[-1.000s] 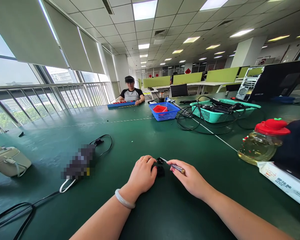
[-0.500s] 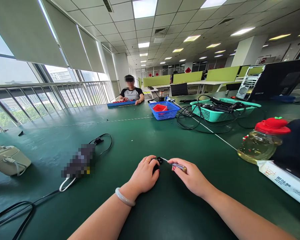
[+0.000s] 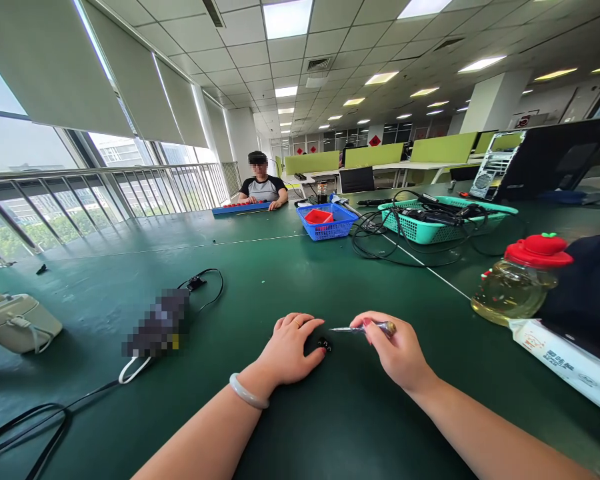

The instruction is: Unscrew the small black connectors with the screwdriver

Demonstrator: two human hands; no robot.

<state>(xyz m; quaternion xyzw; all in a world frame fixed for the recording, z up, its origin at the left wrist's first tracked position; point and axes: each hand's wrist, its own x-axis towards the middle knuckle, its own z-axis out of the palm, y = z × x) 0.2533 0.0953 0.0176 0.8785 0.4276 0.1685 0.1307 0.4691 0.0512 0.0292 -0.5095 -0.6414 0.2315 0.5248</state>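
Screwdriver (image 3: 363, 329) pinched in right hand (image 3: 397, 350) fingers, tip beside black part (image 3: 323, 345) pressed benchward under left hand (image 3: 289, 352) fingers.

Left hand (image 3: 289, 350) on black part (image 3: 323, 345); right hand (image 3: 399, 350) grips screwdriver (image 3: 363, 329) (tip raised).

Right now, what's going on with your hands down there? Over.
Left hand pressing on a small black part on the green table. Right hand gripping a small screwdriver, tip just off the part. Nothing between them.
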